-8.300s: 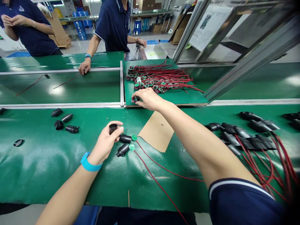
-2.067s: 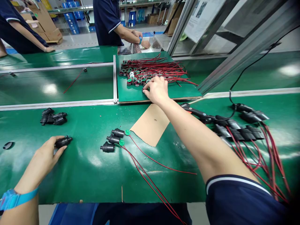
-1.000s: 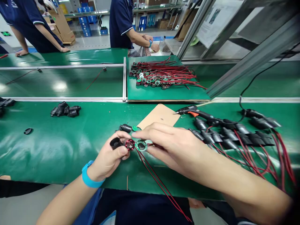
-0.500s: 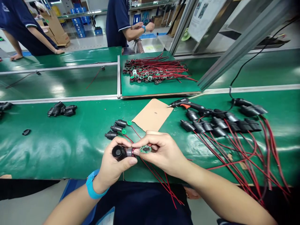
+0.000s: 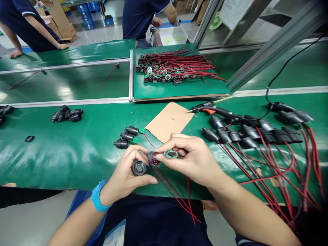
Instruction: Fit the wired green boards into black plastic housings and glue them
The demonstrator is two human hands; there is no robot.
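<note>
My left hand (image 5: 130,171) is curled round a black cylindrical plastic housing (image 5: 139,168), its round end facing me. Between the thumb and fingers of my right hand (image 5: 188,159) is a small dark ring-shaped coil part (image 5: 153,157) with dark red winding. A round green circuit board (image 5: 171,154) hangs at the same fingers, joined to red wires (image 5: 188,191). The coil part is just right of the housing, apart from it. Just beyond my left hand lie several black housings (image 5: 127,136), with small green boards (image 5: 135,140) beside them.
A cardboard piece (image 5: 170,119) lies ahead, touched by the nozzle of a glue gun (image 5: 212,109). Several wired black housings (image 5: 247,133) crowd the right. Coils with red wires (image 5: 176,68) are heaped on a raised green board. Black fittings (image 5: 67,113) lie left. Two people stand beyond the bench.
My right hand has drawn the coil part away from the housing, to the right. The housing in my left hand has turned its end more toward me. The camera view has shifted slightly.
</note>
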